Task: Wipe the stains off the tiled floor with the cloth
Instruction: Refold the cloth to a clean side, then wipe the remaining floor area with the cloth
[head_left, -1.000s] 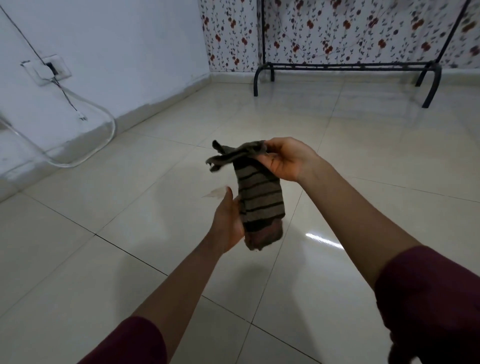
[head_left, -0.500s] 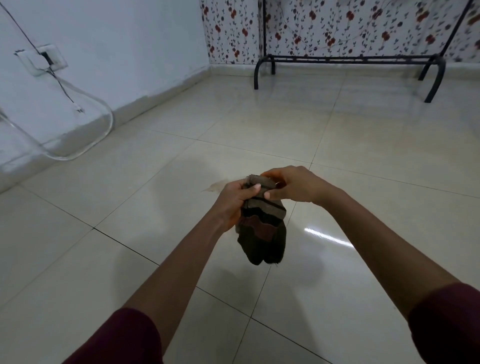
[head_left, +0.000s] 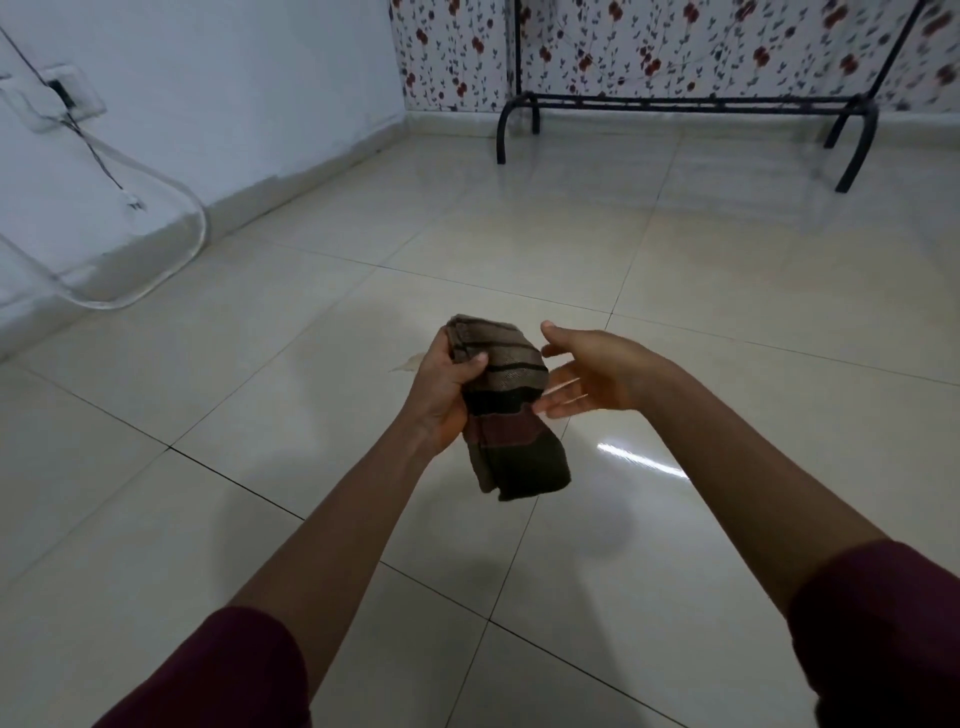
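A folded cloth (head_left: 511, 415) with brown, maroon and dark stripes hangs in the air above the glossy cream tiled floor (head_left: 701, 322). My left hand (head_left: 444, 389) grips its upper part, thumb across the front. Just to the right of the cloth, my right hand (head_left: 592, 371) is open, fingers spread toward it, holding nothing. A small brownish stain (head_left: 408, 362) lies on the tile just beyond my left hand, partly hidden by it.
A black metal rack (head_left: 685, 104) stands at the far wall with flowered wallpaper. On the left a white wall carries a socket (head_left: 70, 96) with a dangling wire, and a clear hose (head_left: 161, 260) loops along the skirting. Bright glare (head_left: 639, 460) reflects off the floor.
Both hands folded the cloth and brought it down. My right hand has let go and opened beside it; my left hand now holds it alone.
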